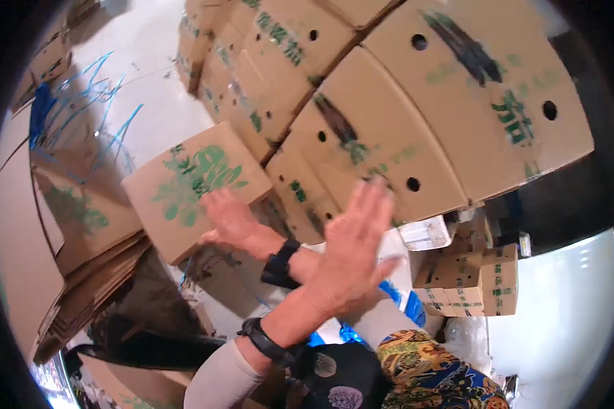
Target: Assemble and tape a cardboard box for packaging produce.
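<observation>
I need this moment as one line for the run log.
Forearms: crossed; right hand: over leaf-printed box; left hand: open, before stacked cartons; contact: unclear

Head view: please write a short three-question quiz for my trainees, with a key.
1. True or false: the person's forearms lie side by side without crossing.
2. Which hand overlaps the tan cardboard box with green leaf print in the picture? A) left only; B) right only; C) both.
3. How many round dark holes show on the large brown cardboard carton at upper right?

Key:
1. False: the left forearm crosses over the right forearm.
2. B, the right hand.
3. Two.
</observation>
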`<state>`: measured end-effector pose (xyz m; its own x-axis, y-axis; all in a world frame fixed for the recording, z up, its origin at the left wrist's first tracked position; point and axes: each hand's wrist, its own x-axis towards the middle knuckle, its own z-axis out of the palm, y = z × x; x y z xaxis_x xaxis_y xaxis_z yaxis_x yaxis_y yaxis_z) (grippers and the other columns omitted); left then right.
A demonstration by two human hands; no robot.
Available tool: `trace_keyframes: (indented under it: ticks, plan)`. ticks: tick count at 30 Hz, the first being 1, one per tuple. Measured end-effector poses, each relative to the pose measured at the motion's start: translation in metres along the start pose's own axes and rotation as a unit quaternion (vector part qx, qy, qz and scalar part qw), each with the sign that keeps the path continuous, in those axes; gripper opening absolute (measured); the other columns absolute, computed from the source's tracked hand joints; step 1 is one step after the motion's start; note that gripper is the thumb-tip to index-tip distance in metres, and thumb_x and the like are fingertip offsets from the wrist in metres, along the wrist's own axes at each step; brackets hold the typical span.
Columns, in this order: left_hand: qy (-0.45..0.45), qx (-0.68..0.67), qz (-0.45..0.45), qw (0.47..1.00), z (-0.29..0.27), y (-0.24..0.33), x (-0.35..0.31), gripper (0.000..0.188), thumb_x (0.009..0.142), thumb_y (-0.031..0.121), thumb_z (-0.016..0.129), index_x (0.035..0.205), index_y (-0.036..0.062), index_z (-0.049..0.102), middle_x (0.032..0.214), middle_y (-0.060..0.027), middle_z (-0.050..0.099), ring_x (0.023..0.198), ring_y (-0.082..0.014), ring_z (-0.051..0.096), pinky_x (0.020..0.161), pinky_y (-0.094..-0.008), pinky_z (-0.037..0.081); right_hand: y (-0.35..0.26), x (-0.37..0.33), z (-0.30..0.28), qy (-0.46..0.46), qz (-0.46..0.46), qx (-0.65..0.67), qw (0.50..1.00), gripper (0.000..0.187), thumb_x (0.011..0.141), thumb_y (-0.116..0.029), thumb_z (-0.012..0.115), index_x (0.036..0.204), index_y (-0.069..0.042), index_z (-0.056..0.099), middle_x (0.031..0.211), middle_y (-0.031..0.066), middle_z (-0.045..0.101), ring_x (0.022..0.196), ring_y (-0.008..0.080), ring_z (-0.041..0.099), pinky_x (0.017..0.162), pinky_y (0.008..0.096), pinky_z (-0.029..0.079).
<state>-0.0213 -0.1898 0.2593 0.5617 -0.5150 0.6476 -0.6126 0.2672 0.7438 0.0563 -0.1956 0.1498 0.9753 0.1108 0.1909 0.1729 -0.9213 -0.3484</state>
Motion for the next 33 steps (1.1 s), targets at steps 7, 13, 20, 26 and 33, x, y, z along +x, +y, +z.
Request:
trace_keyframes:
  ticks: [7, 13, 20, 26, 33]
  plan:
    - [0.024, -0.017, -0.046, 0.999, -0.009, 0.012, 0.007, 0.081, 0.078, 0.022, 0.066, 0.143, 0.0009, 0.023, 0.148, -0.0250, 0.017, 0.136, -0.0436, 0.019, 0.101, -0.0491, 0.026, 0.001, 0.023, 0.024, -0.068, -0.020, 0.068, 0.995, 0.055, 0.062, -0.033, 0.079, 0.095, -0.002, 0.049, 0.095, 0.0178, 0.052, 0.091, 0.0353, 0.054, 0.073, 0.0413, 0.045]
    - [0.081, 0.027, 0.104, 0.991, -0.026, 0.056, 0.064, 0.076, 0.071, 0.029, 0.072, 0.137, 0.0082, 0.039, 0.143, -0.0207, 0.031, 0.132, -0.0397, 0.026, 0.097, -0.0460, 0.028, 0.010, 0.022, 0.021, -0.093, -0.014, 0.082, 0.992, 0.054, 0.060, -0.034, 0.080, 0.092, -0.002, 0.050, 0.092, 0.0169, 0.053, 0.089, 0.0348, 0.054, 0.072, 0.0412, 0.045]
    - [0.047, 0.118, 0.162, 0.978, -0.002, 0.056, 0.075, 0.064, 0.082, 0.050, 0.053, 0.133, 0.0110, 0.047, 0.143, -0.0071, 0.039, 0.133, -0.0348, 0.030, 0.098, -0.0459, 0.029, 0.009, 0.034, 0.020, -0.136, -0.021, 0.114, 0.984, 0.054, 0.059, -0.035, 0.080, 0.089, -0.003, 0.050, 0.088, 0.0158, 0.054, 0.087, 0.0342, 0.055, 0.070, 0.0411, 0.045]
    - [-0.026, -0.015, 0.137, 0.990, -0.017, 0.063, 0.054, 0.072, 0.071, 0.036, 0.068, 0.134, 0.0099, 0.045, 0.142, -0.0072, 0.040, 0.133, -0.0342, 0.030, 0.099, -0.0451, 0.029, 0.012, 0.042, 0.018, -0.198, -0.017, 0.113, 0.974, 0.053, 0.058, -0.036, 0.081, 0.086, -0.003, 0.050, 0.085, 0.0149, 0.055, 0.085, 0.0337, 0.056, 0.069, 0.0410, 0.045]
    - [0.087, 0.004, 0.084, 0.993, -0.016, 0.019, 0.074, 0.093, 0.067, 0.033, 0.073, 0.141, 0.0020, 0.026, 0.149, -0.0179, 0.022, 0.136, -0.0350, 0.024, 0.102, -0.0445, 0.026, 0.020, 0.036, 0.008, -0.253, -0.002, 0.109, 0.961, 0.053, 0.057, -0.036, 0.081, 0.083, -0.003, 0.050, 0.082, 0.0138, 0.056, 0.083, 0.0331, 0.057, 0.068, 0.0410, 0.045]
